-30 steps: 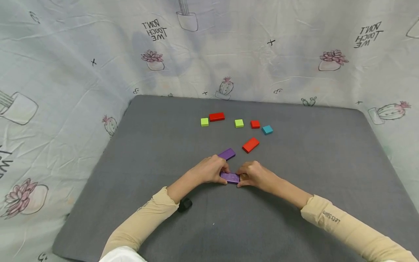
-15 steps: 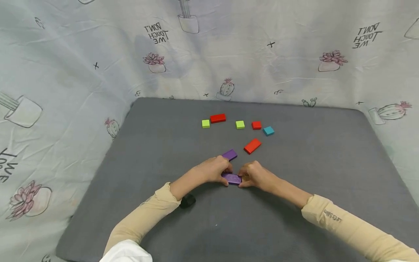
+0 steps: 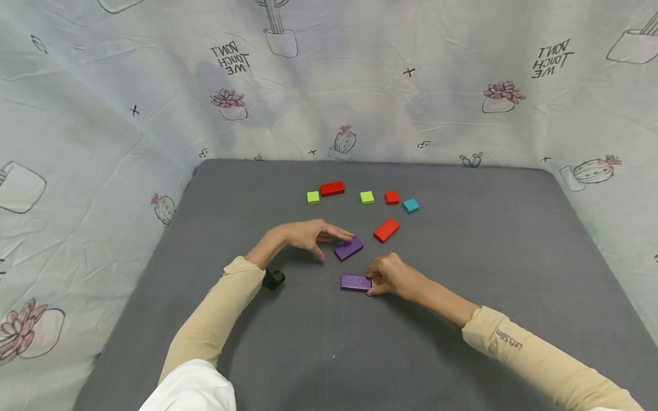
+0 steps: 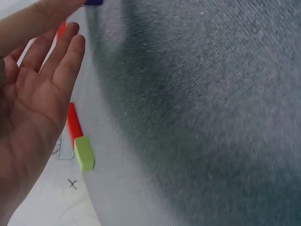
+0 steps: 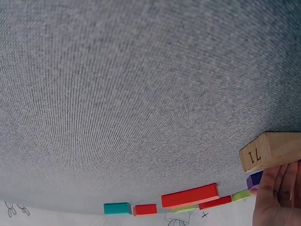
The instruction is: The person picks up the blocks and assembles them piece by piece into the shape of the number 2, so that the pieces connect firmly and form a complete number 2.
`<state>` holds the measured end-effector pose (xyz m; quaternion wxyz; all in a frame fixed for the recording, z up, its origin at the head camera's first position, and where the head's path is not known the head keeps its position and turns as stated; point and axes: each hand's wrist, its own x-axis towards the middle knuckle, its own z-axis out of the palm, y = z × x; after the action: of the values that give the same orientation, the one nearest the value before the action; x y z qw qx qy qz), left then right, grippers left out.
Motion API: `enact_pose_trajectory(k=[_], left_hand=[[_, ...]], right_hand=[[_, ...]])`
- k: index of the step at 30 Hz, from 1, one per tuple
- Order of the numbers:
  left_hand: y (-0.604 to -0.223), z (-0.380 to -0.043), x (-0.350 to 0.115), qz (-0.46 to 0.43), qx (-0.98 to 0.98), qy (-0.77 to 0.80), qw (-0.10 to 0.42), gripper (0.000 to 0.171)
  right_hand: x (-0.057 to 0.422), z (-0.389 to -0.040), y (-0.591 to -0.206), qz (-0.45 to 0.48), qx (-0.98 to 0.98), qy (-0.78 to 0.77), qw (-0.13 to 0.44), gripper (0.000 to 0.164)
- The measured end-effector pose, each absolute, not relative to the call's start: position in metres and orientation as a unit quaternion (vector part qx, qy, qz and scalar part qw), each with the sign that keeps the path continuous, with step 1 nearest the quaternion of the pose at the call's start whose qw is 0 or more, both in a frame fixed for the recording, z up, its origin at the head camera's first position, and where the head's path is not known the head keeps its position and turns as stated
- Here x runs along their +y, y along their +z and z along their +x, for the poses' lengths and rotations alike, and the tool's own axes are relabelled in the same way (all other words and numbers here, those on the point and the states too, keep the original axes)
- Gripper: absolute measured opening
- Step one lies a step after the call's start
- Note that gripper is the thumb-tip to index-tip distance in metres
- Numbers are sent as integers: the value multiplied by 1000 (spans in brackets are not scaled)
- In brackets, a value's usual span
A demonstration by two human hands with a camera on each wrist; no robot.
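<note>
My right hand (image 3: 393, 277) grips a plain wooden block (image 5: 280, 148) with dark marks on its end, seen in the right wrist view. A purple block (image 3: 356, 282) lies flat just left of this hand, its right end at the fingertips. Farther back a second purple block (image 3: 349, 249) lies at a slant. My left hand (image 3: 308, 235) is spread beside it, its fingertips overlapping the block's far edge in the head view. The left wrist view shows the left palm (image 4: 35, 103) with nothing in it.
Behind the hands lie a slanted red block (image 3: 386, 230), a long red block (image 3: 332, 189), a small red block (image 3: 392, 198), two lime-green blocks (image 3: 313, 198) and a teal block (image 3: 410, 206). A patterned curtain (image 3: 308, 85) hangs behind the grey table (image 3: 462, 240).
My left hand has let go of the near purple block and moved back and left to the slanted purple block, its fingers opening. The right hand stays by the near purple block.
</note>
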<state>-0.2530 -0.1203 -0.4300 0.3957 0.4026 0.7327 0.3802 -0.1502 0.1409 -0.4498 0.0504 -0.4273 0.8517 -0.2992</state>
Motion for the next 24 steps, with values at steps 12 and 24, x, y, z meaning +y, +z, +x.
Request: enact_pose_trajectory(k=[12, 24], left_hand=[[-437, -266, -100, 383, 774, 316, 393, 89], [-442, -277, -93, 396, 798, 297, 343, 72]], right_hand=[[144, -154, -447, -428, 847, -310, 56, 26], [145, -155, -445, -418, 844, -325, 82, 24]])
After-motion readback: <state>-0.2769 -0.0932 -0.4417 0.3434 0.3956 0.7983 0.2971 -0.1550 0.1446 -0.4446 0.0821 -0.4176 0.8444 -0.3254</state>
